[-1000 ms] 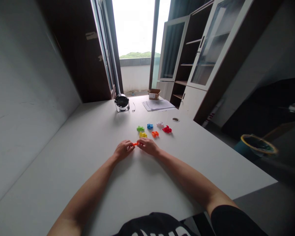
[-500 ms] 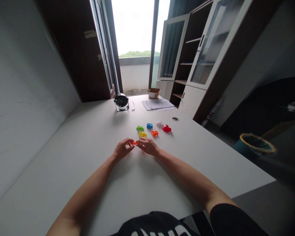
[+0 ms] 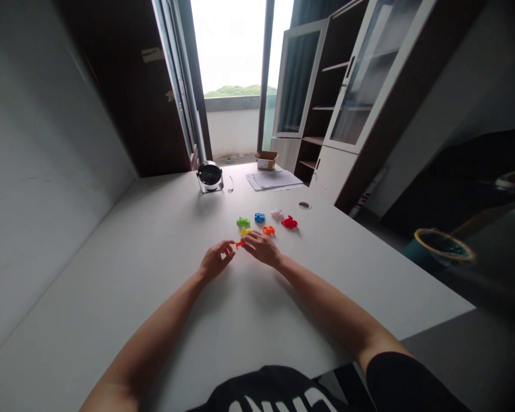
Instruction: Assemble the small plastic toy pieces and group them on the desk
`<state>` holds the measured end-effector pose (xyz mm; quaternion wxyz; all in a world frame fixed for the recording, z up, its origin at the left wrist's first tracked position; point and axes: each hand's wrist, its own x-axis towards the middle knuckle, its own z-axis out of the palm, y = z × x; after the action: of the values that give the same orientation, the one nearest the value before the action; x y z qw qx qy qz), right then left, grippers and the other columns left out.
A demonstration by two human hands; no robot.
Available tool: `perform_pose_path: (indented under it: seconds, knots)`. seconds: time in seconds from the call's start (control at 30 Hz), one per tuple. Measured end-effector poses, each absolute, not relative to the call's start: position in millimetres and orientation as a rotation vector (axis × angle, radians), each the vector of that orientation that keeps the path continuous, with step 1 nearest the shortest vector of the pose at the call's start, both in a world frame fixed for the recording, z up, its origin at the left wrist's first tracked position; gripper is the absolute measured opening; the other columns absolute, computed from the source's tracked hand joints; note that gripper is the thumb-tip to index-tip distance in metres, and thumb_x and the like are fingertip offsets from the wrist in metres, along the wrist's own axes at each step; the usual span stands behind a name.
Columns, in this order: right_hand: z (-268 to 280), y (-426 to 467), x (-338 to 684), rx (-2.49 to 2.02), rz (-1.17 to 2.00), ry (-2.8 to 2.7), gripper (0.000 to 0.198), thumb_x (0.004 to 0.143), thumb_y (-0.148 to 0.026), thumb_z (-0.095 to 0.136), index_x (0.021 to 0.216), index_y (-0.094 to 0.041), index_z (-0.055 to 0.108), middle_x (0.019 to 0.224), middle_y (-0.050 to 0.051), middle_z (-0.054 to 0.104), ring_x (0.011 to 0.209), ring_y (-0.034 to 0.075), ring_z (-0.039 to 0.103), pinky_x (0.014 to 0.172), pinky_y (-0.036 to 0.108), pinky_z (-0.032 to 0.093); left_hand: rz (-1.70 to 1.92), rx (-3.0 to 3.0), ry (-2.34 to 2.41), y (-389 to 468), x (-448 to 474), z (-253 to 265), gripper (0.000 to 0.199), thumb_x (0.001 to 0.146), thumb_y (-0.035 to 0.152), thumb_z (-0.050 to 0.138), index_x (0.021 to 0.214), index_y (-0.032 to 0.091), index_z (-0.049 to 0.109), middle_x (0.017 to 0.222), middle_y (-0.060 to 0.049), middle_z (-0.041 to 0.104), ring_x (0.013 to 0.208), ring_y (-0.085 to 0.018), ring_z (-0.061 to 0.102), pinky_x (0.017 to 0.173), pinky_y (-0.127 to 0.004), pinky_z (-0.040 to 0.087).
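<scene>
My right hand (image 3: 260, 247) pinches a small orange plastic piece (image 3: 240, 244), whose left end sticks out with a short bit bent down. My left hand (image 3: 217, 258) is just to its left, thumb and fingers apart; a fingertip is close to the piece, and I cannot tell whether it touches. Behind my right fingers is a yellow plastic piece (image 3: 245, 231), partly hidden. Around it lie small clusters of coloured plastic: green (image 3: 242, 222), blue (image 3: 260, 217), pale pink (image 3: 277, 214), orange (image 3: 268, 230) and red (image 3: 289, 222).
On the white table (image 3: 163, 229), a black and silver round device (image 3: 210, 175) stands at the back, with papers (image 3: 274, 179) and a small cardboard box (image 3: 266, 161) to its right. A cable hole (image 3: 304, 205) is cut in the tabletop. A bin (image 3: 442, 249) stands beyond the right edge.
My right hand has shifted slightly up, over part of the yellow piece. The left fingers have loosened from the orange piece, which now shows its bent end. The view has moved slightly.
</scene>
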<state>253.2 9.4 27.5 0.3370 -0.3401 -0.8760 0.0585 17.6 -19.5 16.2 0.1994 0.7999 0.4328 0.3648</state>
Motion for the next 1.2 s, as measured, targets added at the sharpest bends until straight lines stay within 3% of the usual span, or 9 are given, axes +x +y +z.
perform_pose_path:
  seconds: [0.17,0.53,0.7,0.87,1.0,1.2]
  knots:
    - [53,40,301,-1.092,0.346,-2.019,0.022,0.097,-0.039,0.058,0.099,-0.020,0.071,0.093,0.007,0.069,0.077,0.018,0.061,0.073,0.030,0.047,0.954,2.275,1.192,-17,15,12,0.027,0.092,0.024,0.056,0.119,0.025,0.064,0.091,0.000,0.072,0.076,-0.012,0.066,0.078,-0.026,0.053]
    - [15,53,401,-1.303,0.933,-1.906,0.041,0.081,-0.053,0.068,0.098,-0.016,0.074,0.084,0.006,0.069,0.071,0.017,0.062,0.064,0.028,0.049,0.864,2.345,1.210,-17,16,15,0.024,0.094,0.022,0.051,0.111,0.024,0.068,0.093,-0.002,0.072,0.073,-0.013,0.063,0.072,-0.025,0.050]
    - [5,58,395,-1.355,0.893,-1.959,0.039,0.081,-0.049,0.066,0.101,-0.016,0.075,0.077,0.005,0.065,0.065,0.015,0.056,0.060,0.029,0.045,0.844,2.338,1.192,-16,17,15,0.022,0.093,0.020,0.052,0.107,0.023,0.069,0.095,-0.002,0.071,0.075,-0.013,0.063,0.070,-0.023,0.049]
    - [-2,61,391,-1.318,0.777,-2.005,0.031,0.079,-0.040,0.064,0.097,-0.017,0.075,0.086,0.008,0.068,0.076,0.020,0.060,0.069,0.033,0.049,0.835,2.347,1.194,-14,16,12,0.022,0.093,0.020,0.051,0.106,0.024,0.069,0.092,-0.002,0.070,0.075,-0.013,0.062,0.070,-0.024,0.048]
    - [-10,63,389,-1.381,0.681,-1.937,0.029,0.079,-0.041,0.064,0.099,-0.021,0.068,0.086,0.004,0.068,0.074,0.018,0.060,0.069,0.031,0.050,0.822,2.367,1.192,-13,14,11,0.022,0.093,0.021,0.052,0.106,0.024,0.069,0.092,-0.002,0.069,0.075,-0.014,0.062,0.073,-0.025,0.048]
    - [-13,62,383,-1.515,0.455,-1.931,0.021,0.079,-0.042,0.063,0.086,-0.022,0.059,0.079,0.001,0.066,0.068,0.015,0.058,0.063,0.027,0.046,0.803,2.372,1.201,-15,14,13,0.023,0.092,0.020,0.052,0.106,0.024,0.069,0.093,-0.002,0.070,0.075,-0.014,0.061,0.072,-0.025,0.047]
